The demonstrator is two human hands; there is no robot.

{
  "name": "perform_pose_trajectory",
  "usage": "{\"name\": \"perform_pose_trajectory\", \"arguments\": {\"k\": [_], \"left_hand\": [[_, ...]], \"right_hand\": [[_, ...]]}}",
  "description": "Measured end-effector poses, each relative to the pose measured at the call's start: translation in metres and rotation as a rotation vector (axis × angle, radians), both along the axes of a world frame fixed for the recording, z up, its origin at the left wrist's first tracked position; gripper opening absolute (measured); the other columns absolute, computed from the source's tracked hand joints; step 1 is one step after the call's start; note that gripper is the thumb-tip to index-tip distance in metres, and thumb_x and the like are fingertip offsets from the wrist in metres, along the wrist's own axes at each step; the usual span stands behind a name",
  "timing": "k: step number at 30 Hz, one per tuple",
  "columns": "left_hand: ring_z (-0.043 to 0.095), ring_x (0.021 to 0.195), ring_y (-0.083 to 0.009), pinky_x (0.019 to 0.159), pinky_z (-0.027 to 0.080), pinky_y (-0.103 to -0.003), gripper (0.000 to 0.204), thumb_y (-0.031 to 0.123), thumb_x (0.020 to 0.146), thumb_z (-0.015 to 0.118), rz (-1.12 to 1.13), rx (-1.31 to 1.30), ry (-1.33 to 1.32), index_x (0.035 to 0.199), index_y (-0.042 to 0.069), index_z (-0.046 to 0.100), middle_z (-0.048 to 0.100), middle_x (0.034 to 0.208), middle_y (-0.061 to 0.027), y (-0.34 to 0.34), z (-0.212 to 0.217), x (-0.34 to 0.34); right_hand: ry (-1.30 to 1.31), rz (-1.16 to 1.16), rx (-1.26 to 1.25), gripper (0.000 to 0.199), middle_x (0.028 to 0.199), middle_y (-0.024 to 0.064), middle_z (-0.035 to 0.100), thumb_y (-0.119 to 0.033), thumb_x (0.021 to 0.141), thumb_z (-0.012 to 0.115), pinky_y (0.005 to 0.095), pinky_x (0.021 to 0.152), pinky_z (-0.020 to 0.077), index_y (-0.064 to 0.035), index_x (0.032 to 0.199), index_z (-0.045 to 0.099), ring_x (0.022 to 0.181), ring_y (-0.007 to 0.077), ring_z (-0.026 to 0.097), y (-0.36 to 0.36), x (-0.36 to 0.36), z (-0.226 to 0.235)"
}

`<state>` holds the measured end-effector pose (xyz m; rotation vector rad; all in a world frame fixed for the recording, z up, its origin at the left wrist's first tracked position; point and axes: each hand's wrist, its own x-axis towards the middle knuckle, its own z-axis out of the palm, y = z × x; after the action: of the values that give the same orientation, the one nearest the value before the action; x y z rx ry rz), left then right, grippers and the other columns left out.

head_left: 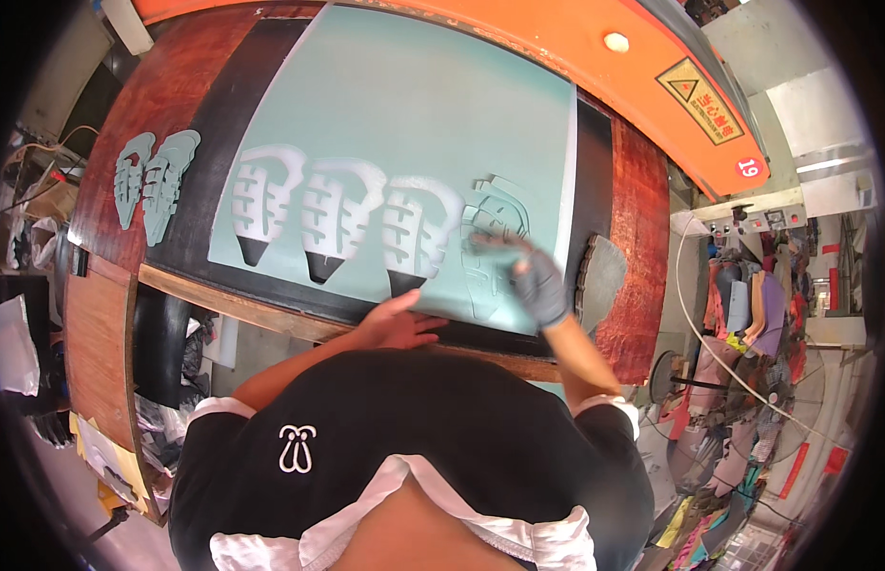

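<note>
A large pale teal foam sheet (414, 105) lies on a black cutting pad. Three shoe-shaped cutouts (333, 224) show in a row along its near part. My right hand (536, 281), in a dark grey glove, pulls at a freshly cut teal shoe-shaped piece (495, 214) at the sheet's near right; the motion is blurred. My bare left hand (399, 324) presses flat on the sheet's near edge, fingers spread, holding nothing.
Two cut teal pieces (155, 181) lie on the reddish wooden bench at left. A grey cutting die (599, 281) rests at the bench's right. An orange machine arm (576, 57) curves across the back. Piles of coloured material fill the floor at right.
</note>
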<state>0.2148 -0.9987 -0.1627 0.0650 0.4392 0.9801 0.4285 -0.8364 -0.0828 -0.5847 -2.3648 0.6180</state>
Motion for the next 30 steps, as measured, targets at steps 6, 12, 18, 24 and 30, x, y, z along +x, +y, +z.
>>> {"name": "perform_pose_trajectory", "arguments": {"k": [6, 12, 18, 24, 30], "left_hand": [[0.043, 0.120, -0.0224, 0.094, 0.034, -0.040, 0.041, 0.039, 0.094, 0.046, -0.055, 0.093, -0.018, 0.128, 0.016, 0.042, 0.047, 0.129, -0.0033, 0.022, -0.005, 0.062], [0.045, 0.119, -0.0199, 0.092, 0.036, -0.037, 0.044, 0.041, 0.097, 0.040, 0.085, 0.057, -0.007, 0.131, 0.015, 0.039, 0.047, 0.131, -0.0020, 0.026, -0.002, 0.077], [0.054, 0.105, -0.0213, 0.085, 0.043, -0.037, 0.041, 0.037, 0.099, 0.037, 0.220, 0.082, 0.393, 0.125, 0.007, 0.048, 0.055, 0.121, -0.0072, 0.023, -0.006, 0.082], [0.057, 0.091, -0.0248, 0.081, 0.045, -0.039, 0.040, 0.035, 0.099, 0.038, 0.217, 0.053, 0.401, 0.121, 0.004, 0.048, 0.059, 0.111, -0.0129, 0.025, -0.013, 0.082], [0.052, 0.099, -0.0274, 0.085, 0.040, -0.042, 0.038, 0.037, 0.097, 0.042, 0.137, 0.015, 0.356, 0.122, 0.009, 0.047, 0.056, 0.117, -0.0110, 0.026, -0.016, 0.080]], "right_hand": [[-0.158, 0.049, 0.206, 0.031, 0.109, 0.0190, 0.057, -0.011, 0.080, 0.060, 0.0410, 0.088, 0.0454, -0.0013, 0.109, 0.054, 0.102, 0.0371, 0.054, -0.049, 0.037, -0.025], [-0.192, 0.154, 0.228, 0.044, 0.105, 0.0165, 0.058, -0.010, 0.073, 0.065, 0.0411, 0.086, 0.0448, -0.0020, 0.114, 0.051, 0.099, 0.0358, 0.054, -0.033, 0.036, -0.011], [0.028, -0.260, -0.393, 0.034, 0.080, 0.0102, 0.058, -0.029, 0.087, 0.060, 0.0342, 0.061, 0.0467, -0.0007, 0.105, 0.055, 0.067, 0.0187, 0.057, 0.014, 0.022, -0.014], [0.498, -0.532, -0.590, 0.019, 0.080, 0.0054, 0.062, -0.017, 0.087, 0.054, 0.0268, 0.058, 0.0440, -0.0018, 0.094, 0.062, 0.065, 0.0100, 0.053, 0.165, -0.009, 0.044], [0.776, -0.637, -0.569, 0.021, 0.082, 0.0078, 0.062, -0.018, 0.085, 0.053, 0.0300, 0.062, 0.0474, 0.0004, 0.094, 0.060, 0.069, 0.0161, 0.058, 0.240, -0.031, 0.091]]}}
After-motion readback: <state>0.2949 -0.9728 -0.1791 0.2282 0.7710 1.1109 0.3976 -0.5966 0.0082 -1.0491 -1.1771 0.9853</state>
